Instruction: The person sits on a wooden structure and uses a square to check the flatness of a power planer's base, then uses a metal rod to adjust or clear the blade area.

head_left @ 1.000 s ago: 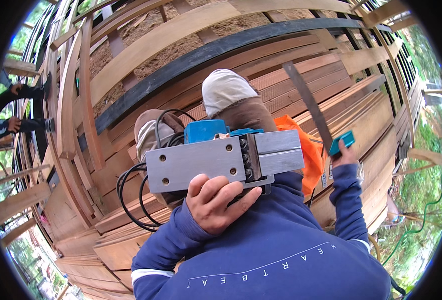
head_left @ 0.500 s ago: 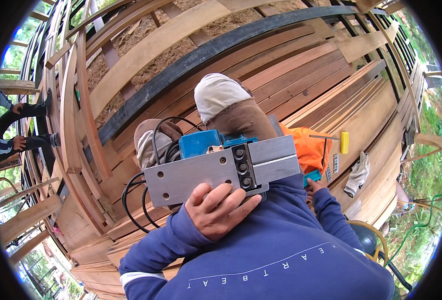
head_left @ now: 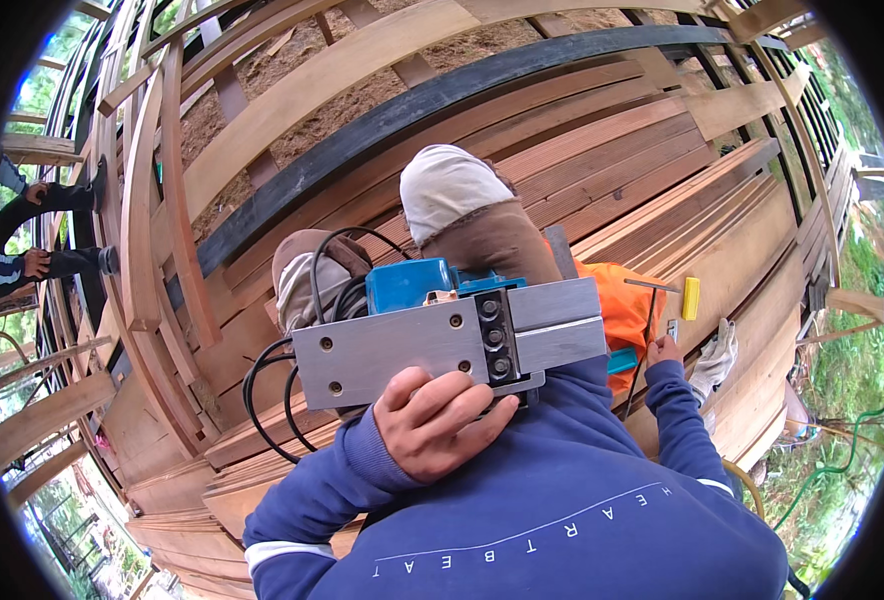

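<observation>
An electric hand planer (head_left: pixel 392 340) lies across my lap with its flat metal sole up. Its blue body (head_left: pixel 409 285) shows behind the sole, and the cutter drum (head_left: pixel 495 335) with several bolts faces me. My left hand (head_left: pixel 437 422) is closed on the planer's near edge, fingers over the sole. Beyond the lap, my right hand (head_left: pixel 664 352) is down by the boards with its fingers curled in, their tips mostly hidden. A T-handled wrench (head_left: pixel 652 315) passes right beside it. A teal case (head_left: pixel 622 361) and a small flat rectangular piece (head_left: pixel 672 327) lie close by.
Orange cloth (head_left: pixel 617 300) lies under the wrench. A yellow block (head_left: pixel 691 298) and pale work gloves (head_left: pixel 717 362) rest on the stacked boards (head_left: pixel 752 270). The black power cord (head_left: pixel 252 385) loops at left. Another person's legs (head_left: pixel 57 205) show at far left.
My right hand has left the teal case and moved right, to where a small flat piece lay. My left hand still grips the planer, and the view has shifted slightly.
</observation>
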`<act>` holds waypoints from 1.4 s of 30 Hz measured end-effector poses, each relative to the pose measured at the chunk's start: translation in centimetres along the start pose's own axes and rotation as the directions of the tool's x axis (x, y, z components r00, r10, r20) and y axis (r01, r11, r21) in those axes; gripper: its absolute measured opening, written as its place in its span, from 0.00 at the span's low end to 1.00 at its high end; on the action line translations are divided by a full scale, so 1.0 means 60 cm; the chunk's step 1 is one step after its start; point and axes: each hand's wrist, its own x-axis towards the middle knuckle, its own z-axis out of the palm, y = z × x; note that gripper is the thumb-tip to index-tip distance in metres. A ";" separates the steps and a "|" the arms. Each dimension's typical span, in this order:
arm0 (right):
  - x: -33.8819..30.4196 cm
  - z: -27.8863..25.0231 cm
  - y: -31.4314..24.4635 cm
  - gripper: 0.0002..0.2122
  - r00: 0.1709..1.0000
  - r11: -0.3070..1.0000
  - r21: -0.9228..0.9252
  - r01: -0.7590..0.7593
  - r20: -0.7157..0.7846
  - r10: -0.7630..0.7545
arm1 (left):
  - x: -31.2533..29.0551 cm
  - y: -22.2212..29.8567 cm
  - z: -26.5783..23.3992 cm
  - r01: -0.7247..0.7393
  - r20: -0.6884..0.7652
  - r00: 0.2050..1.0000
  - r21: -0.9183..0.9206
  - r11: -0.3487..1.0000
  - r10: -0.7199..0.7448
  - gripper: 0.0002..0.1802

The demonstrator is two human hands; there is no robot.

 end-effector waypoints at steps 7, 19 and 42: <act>-0.046 0.037 -0.001 0.13 0.974 0.974 0.100 -0.202 -0.085 0.211 | -0.002 -0.004 -0.002 -0.009 -0.012 1.000 -0.006 1.000 0.009 0.20; -0.060 0.040 0.027 0.06 0.982 0.839 0.526 -0.140 -0.036 0.186 | -0.010 -0.001 -0.007 0.011 0.037 0.999 -0.024 1.000 -0.010 0.22; -0.138 -0.415 -0.635 0.09 0.440 0.039 0.905 0.424 -0.168 -0.882 | -0.022 0.014 -0.010 0.315 -0.057 0.947 -0.019 0.949 -0.316 0.30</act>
